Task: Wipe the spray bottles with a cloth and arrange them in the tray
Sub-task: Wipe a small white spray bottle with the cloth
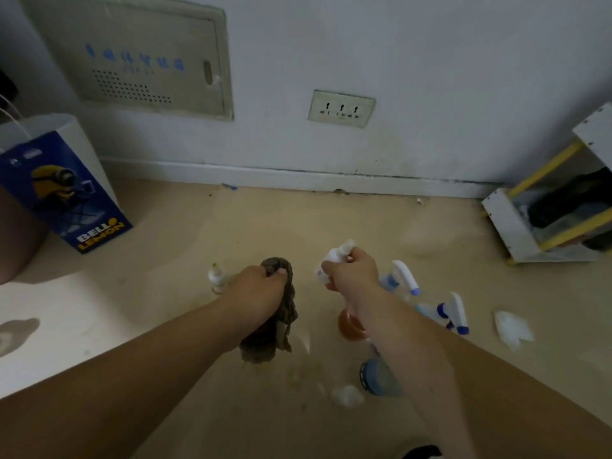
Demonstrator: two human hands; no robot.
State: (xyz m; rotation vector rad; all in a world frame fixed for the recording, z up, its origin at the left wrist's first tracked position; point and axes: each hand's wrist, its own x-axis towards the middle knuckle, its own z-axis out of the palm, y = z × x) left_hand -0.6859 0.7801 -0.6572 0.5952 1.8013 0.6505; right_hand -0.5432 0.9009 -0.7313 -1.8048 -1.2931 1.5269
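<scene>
My left hand [261,286] grips a brown-grey cloth [275,329] that hangs down below my fist over the floor. My right hand [352,274] holds a small white bottle [336,255] lifted above the floor, its top sticking out past my fingers. Two white and blue trigger spray bottles [402,279] [453,313] stand just right of my right wrist. An orange-brown bottle [351,326] sits under my right forearm. A small white bottle [218,279] stands on the floor left of my left hand. No tray shows in view.
A blue ribbed cap or lid [377,377] and a white wad [347,395] lie near my right arm. A crumpled white tissue [511,327] lies to the right. A blue paper bag [63,190] stands at left, a white and yellow shelf [549,213] at right.
</scene>
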